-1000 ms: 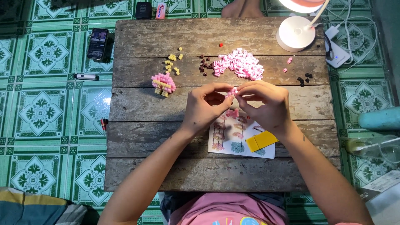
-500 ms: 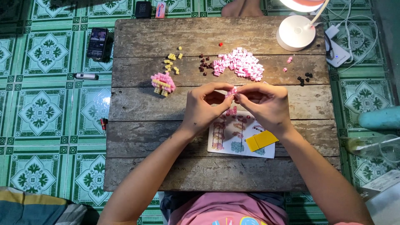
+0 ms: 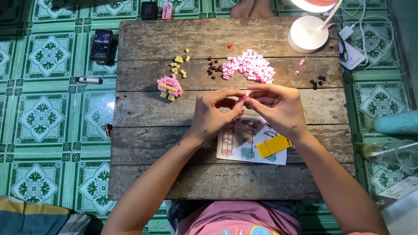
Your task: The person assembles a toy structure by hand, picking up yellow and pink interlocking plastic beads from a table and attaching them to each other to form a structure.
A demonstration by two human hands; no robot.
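1. Here, left hand (image 3: 213, 114) and right hand (image 3: 278, 109) meet over the middle of the wooden table (image 3: 143, 174), fingertips pinched narrow on a small pink block piece (image 3: 243, 98) between them.
2. Instruction sheet (image 3: 244, 150) lies just near of the hands, yellow tool (image 3: 273, 146) on its right part.
3. Pink brick pile (image 3: 249, 66) sits far of the hands; dark bricks (image 3: 213, 67) and yellow bricks (image 3: 178, 65) to its left.
4. Small built model (image 3: 170, 87) stands left of the left hand.
5. White lamp base (image 3: 308, 34) at far right corner.
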